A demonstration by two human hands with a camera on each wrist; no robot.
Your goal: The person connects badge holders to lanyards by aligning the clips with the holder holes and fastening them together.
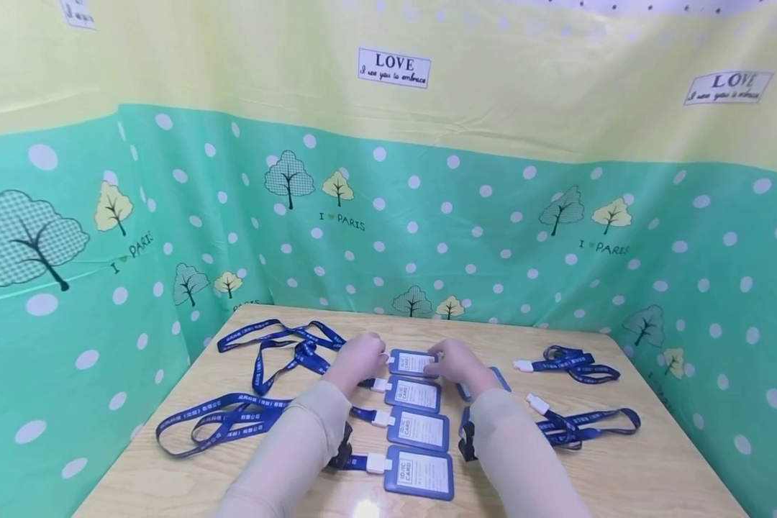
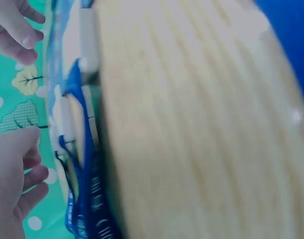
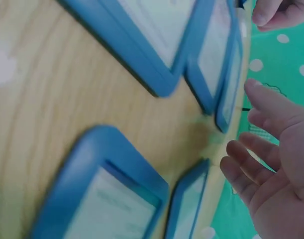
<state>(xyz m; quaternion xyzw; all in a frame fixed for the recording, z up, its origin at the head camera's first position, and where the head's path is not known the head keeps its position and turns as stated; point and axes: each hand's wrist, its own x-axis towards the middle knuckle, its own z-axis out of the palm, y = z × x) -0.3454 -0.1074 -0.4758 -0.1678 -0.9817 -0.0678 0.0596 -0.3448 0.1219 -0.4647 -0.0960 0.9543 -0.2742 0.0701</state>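
Four blue-framed badge holders lie in a column on the wooden table. My left hand (image 1: 360, 360) is at the clip end of the farthest badge holder (image 1: 413, 362), fingers loosely bent and nothing visibly gripped. At that holder's other end is my right hand (image 1: 458, 362), with its fingers (image 3: 249, 172) spread and relaxed in the right wrist view. White clips (image 1: 375, 462) join the column's holders to blue lanyards (image 1: 223, 421) at left. My right forearm partly hides another badge holder (image 1: 501, 378).
Two more blue lanyards (image 1: 573, 363) with white clips lie folded on the right side of the table (image 1: 647, 460). A green and yellow printed curtain (image 1: 479, 208) hangs behind the table and along both sides.
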